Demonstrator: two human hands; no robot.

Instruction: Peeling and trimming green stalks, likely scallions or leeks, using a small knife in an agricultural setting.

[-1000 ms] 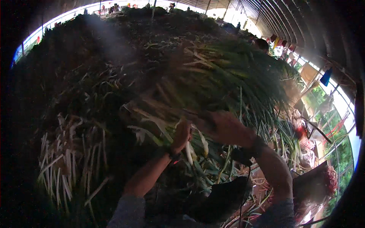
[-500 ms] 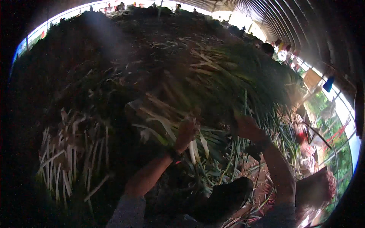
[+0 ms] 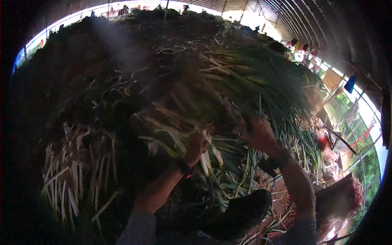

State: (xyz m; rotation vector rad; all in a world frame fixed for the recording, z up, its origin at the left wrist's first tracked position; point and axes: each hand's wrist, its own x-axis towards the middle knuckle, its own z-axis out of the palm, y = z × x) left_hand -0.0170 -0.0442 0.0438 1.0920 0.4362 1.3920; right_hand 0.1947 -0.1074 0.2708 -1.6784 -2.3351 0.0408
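My left hand [image 3: 195, 148] is closed around a few green onions [image 3: 206, 161], near their root end. Their pale stalks hang below the fist and pale roots stick out above it. To the right, my right hand [image 3: 261, 135] hovers over dark green leaves, its back toward me. Its fingertips fade into shadow, so whether they grip anything is hidden. Beyond both hands lies a big heap of green onions [image 3: 245, 77], white ends to the left and leaves to the right. Dark bands circle both wrists.
Several white-stalked onions [image 3: 75, 175] lie in a bunch at the left. A dark boot-like shape [image 3: 247, 210] is below my hands. Red-ended bundles [image 3: 351, 192] stand at the right. A ribbed arched roof [image 3: 314, 24] curves overhead, with a blue cloth [image 3: 350, 83] hanging along the side.
My right hand has moved a little left and up, toward my left hand. The left hand keeps its hold on the green onions, and the whole view has shifted slightly.
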